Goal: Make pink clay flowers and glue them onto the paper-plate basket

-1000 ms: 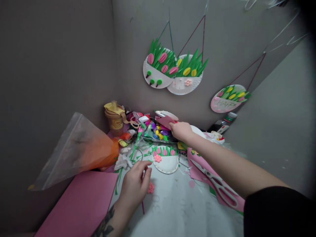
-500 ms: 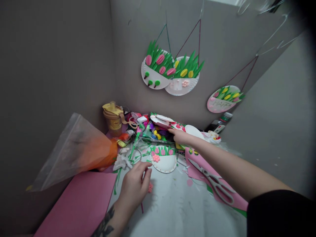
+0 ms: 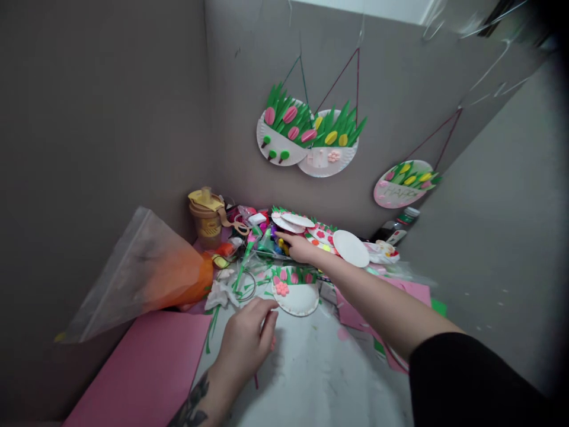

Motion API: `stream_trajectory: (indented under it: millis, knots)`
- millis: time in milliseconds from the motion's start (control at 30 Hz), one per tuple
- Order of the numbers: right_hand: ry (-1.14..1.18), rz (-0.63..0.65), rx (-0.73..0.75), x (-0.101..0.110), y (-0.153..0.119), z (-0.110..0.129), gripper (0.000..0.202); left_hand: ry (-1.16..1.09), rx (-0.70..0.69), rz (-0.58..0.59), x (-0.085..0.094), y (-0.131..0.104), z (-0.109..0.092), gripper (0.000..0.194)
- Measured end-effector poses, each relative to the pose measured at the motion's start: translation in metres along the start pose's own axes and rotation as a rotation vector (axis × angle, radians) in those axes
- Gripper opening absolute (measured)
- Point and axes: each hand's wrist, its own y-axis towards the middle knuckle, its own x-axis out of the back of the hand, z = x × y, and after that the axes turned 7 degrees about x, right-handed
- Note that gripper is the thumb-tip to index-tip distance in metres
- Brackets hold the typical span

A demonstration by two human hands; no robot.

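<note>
My right hand [image 3: 301, 248] reaches over a pile of colorful clay-like pieces and packets [image 3: 267, 242] at the back of the table. Its index finger points out toward a purple and a yellow piece, and the other fingers look bent. My left hand [image 3: 249, 329] hovers or rests low at the front, fingers loosely curled with a gap beside the thumb. A bit of a pink flower [image 3: 272, 343] shows by that thumb, mostly hidden. Just beyond the left fingertips lies a white paper-plate pocket [image 3: 300, 299] with pink tulips, green grass and a pink flower.
Pink sheets [image 3: 146, 362] lie left and right. An orange-filled zip bag [image 3: 173, 267] leans at left, near a brown cup [image 3: 207, 222]. Decorated paper plates [image 3: 284, 133] hang on the wall. A dark bottle [image 3: 398, 225] and plain white plate [image 3: 351, 248] are at the back right.
My right hand has moved left over the pile of pieces, and its forearm now covers the scissors. My left hand stays nearly in place. The view has tilted slightly.
</note>
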Motion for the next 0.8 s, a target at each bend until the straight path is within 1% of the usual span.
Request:
stream_trajectory:
  millis: [67, 133, 267, 433, 500, 533, 633, 667, 700, 767, 800]
  knots:
    - [-0.006, 0.071, -0.002, -0.004, 0.010, 0.008, 0.046, -0.003, -0.010, -0.001, 0.000, 0.000, 0.000, 0.021]
    - [-0.021, 0.109, -0.014, -0.007, 0.017, 0.011, 0.033, -0.007, -0.013, -0.004, 0.001, 0.000, 0.000, 0.021]
    - [-0.078, 0.100, -0.081, -0.009, 0.017, 0.006, 0.032, -0.006, -0.020, -0.009, 0.002, 0.000, -0.001, 0.021]
    - [-0.108, 0.071, -0.116, -0.005, -0.004, -0.009, 0.031, 0.007, -0.014, 0.005, 0.002, 0.000, -0.003, 0.022]
    - [-0.099, 0.055, -0.111, -0.004, -0.013, -0.013, 0.034, 0.018, 0.008, 0.026, 0.001, 0.000, -0.003, 0.023]
    - [-0.088, 0.040, -0.100, -0.003, -0.018, -0.014, 0.040, 0.032, 0.029, 0.032, 0.001, 0.000, -0.002, 0.023]
    - [-0.039, -0.027, -0.027, -0.005, -0.032, -0.014, 0.074, 0.097, 0.112, 0.028, 0.003, 0.002, 0.003, 0.024]
    - [-0.025, -0.050, 0.001, -0.006, -0.039, -0.011, 0.080, 0.118, 0.137, 0.018, 0.005, 0.004, 0.006, 0.024]
    - [-0.003, -0.079, 0.035, -0.006, -0.048, -0.005, 0.082, 0.140, 0.163, 0.013, 0.007, 0.006, 0.009, 0.025]
    - [0.073, -0.161, 0.116, -0.001, -0.072, 0.014, 0.076, 0.146, 0.191, -0.037, 0.012, 0.010, 0.018, 0.025]
    - [0.169, -0.250, 0.191, 0.004, -0.088, 0.027, 0.069, 0.145, 0.202, -0.072, 0.013, 0.012, 0.022, 0.025]
